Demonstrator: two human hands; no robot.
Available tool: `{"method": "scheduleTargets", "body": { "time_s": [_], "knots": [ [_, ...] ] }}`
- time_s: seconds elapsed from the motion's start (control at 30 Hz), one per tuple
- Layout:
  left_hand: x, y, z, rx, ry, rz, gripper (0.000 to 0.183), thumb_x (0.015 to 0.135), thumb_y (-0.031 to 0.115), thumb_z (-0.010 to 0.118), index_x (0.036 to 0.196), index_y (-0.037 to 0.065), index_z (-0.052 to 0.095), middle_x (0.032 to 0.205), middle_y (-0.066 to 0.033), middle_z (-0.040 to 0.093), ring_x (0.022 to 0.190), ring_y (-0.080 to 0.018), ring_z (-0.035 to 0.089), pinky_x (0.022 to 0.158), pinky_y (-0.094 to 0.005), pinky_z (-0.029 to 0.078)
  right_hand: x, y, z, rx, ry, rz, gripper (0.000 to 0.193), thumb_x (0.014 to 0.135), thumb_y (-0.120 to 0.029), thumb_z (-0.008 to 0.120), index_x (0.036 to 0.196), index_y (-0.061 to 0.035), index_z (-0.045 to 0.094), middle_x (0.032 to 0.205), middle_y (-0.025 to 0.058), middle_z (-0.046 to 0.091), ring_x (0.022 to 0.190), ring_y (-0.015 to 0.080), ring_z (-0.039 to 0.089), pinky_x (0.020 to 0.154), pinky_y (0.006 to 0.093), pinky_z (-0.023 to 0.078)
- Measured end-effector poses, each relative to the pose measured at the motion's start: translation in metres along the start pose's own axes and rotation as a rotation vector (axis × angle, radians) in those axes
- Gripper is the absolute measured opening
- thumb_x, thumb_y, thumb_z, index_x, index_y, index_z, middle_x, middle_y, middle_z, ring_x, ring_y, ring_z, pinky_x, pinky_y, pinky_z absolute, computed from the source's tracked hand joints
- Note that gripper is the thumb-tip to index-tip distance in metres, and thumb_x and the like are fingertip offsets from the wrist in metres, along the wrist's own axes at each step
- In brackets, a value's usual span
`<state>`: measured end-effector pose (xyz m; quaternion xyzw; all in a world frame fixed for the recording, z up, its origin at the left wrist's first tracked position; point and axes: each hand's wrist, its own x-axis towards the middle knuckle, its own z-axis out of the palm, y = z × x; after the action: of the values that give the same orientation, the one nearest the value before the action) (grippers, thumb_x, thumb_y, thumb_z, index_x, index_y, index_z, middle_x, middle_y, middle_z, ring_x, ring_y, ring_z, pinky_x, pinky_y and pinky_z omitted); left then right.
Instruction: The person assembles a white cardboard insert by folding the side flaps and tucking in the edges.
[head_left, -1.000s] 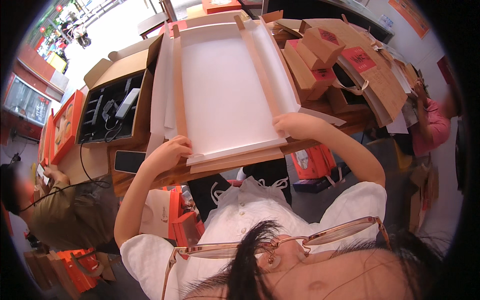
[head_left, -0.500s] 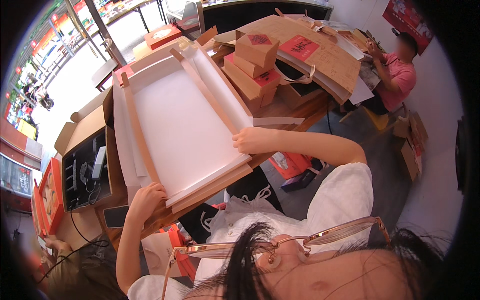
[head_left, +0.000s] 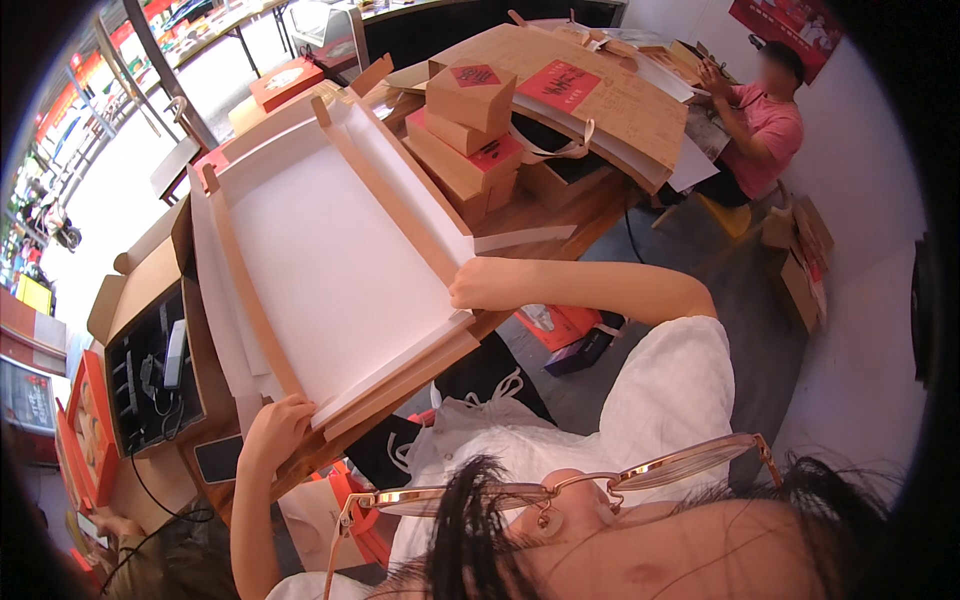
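Note:
A large shallow cardboard box (head_left: 330, 250) with a white inside and brown folded edges lies tilted across the wooden table. At its near left corner, my left hand (head_left: 277, 432) is closed on the folded edge. My right hand (head_left: 482, 284) is closed on the near right corner, its fingertips partly hidden behind the knuckles. The side walls stand up, with brown flaps folded over along them. A loose white strip (head_left: 525, 238) sticks out to the right beyond my right hand.
Brown boxes (head_left: 465, 130) with red labels are stacked beyond the right side. Large flat cardboard (head_left: 590, 110) lies behind them. To the left stand an open carton (head_left: 150, 350) with a black insert and a dark phone (head_left: 218, 459). A person (head_left: 760, 120) in pink sits far right.
The whole scene has shifted left in view. Both my hands keep their hold on the same corners of the box, which has not visibly changed shape.

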<state>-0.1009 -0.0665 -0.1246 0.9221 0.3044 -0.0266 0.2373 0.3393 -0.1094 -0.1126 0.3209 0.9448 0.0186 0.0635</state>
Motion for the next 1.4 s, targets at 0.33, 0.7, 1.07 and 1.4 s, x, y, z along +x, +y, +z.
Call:
{"method": "scheduleTargets", "body": {
  "time_s": [0.33,0.7,1.07,1.4],
  "knots": [
    [0.000,0.030,-0.014,0.010,-0.017,-0.100,0.014,0.087,0.005,0.052,0.090,0.002,0.065,0.092,-0.0197,0.063,0.089,-0.0400,0.062,0.077,-0.0468,0.049,-0.002,0.011,-0.004,0.213,-0.144,0.058,0.010,0.077,-0.011,0.067,0.080,-0.0033,0.072,0.083,0.0184,0.070,0.084,0.0359,0.070,0.074,0.0443,0.056],
    [-0.002,0.020,-0.016,-0.063,-0.106,-0.161,0.019,0.087,0.000,0.055,0.098,0.000,0.070,0.105,-0.0161,0.067,0.091,-0.0356,0.066,0.080,-0.0397,0.053,0.008,0.016,-0.023,0.667,-0.045,0.262,0.008,0.080,-0.011,0.070,0.083,-0.0030,0.069,0.079,0.0159,0.069,0.077,0.0327,0.068,0.068,0.0382,0.052],
    [0.008,0.010,-0.018,-0.180,-0.090,-0.151,0.017,0.088,0.003,0.061,0.100,-0.002,0.073,0.095,-0.0200,0.071,0.088,-0.0360,0.067,0.083,-0.0379,0.054,0.023,0.013,-0.013,0.794,-0.028,0.236,0.010,0.076,-0.008,0.072,0.082,-0.0001,0.073,0.077,0.0174,0.070,0.072,0.0302,0.069,0.068,0.0363,0.054],
    [0.011,0.007,-0.016,-0.189,-0.088,-0.157,0.016,0.090,0.007,0.062,0.098,-0.001,0.074,0.094,-0.0175,0.072,0.086,-0.0330,0.068,0.081,-0.0372,0.055,0.043,0.003,-0.013,0.719,-0.047,0.278,0.014,0.074,-0.012,0.074,0.077,0.0008,0.071,0.074,0.0187,0.068,0.074,0.0339,0.067,0.070,0.0388,0.053]
  ]
}}
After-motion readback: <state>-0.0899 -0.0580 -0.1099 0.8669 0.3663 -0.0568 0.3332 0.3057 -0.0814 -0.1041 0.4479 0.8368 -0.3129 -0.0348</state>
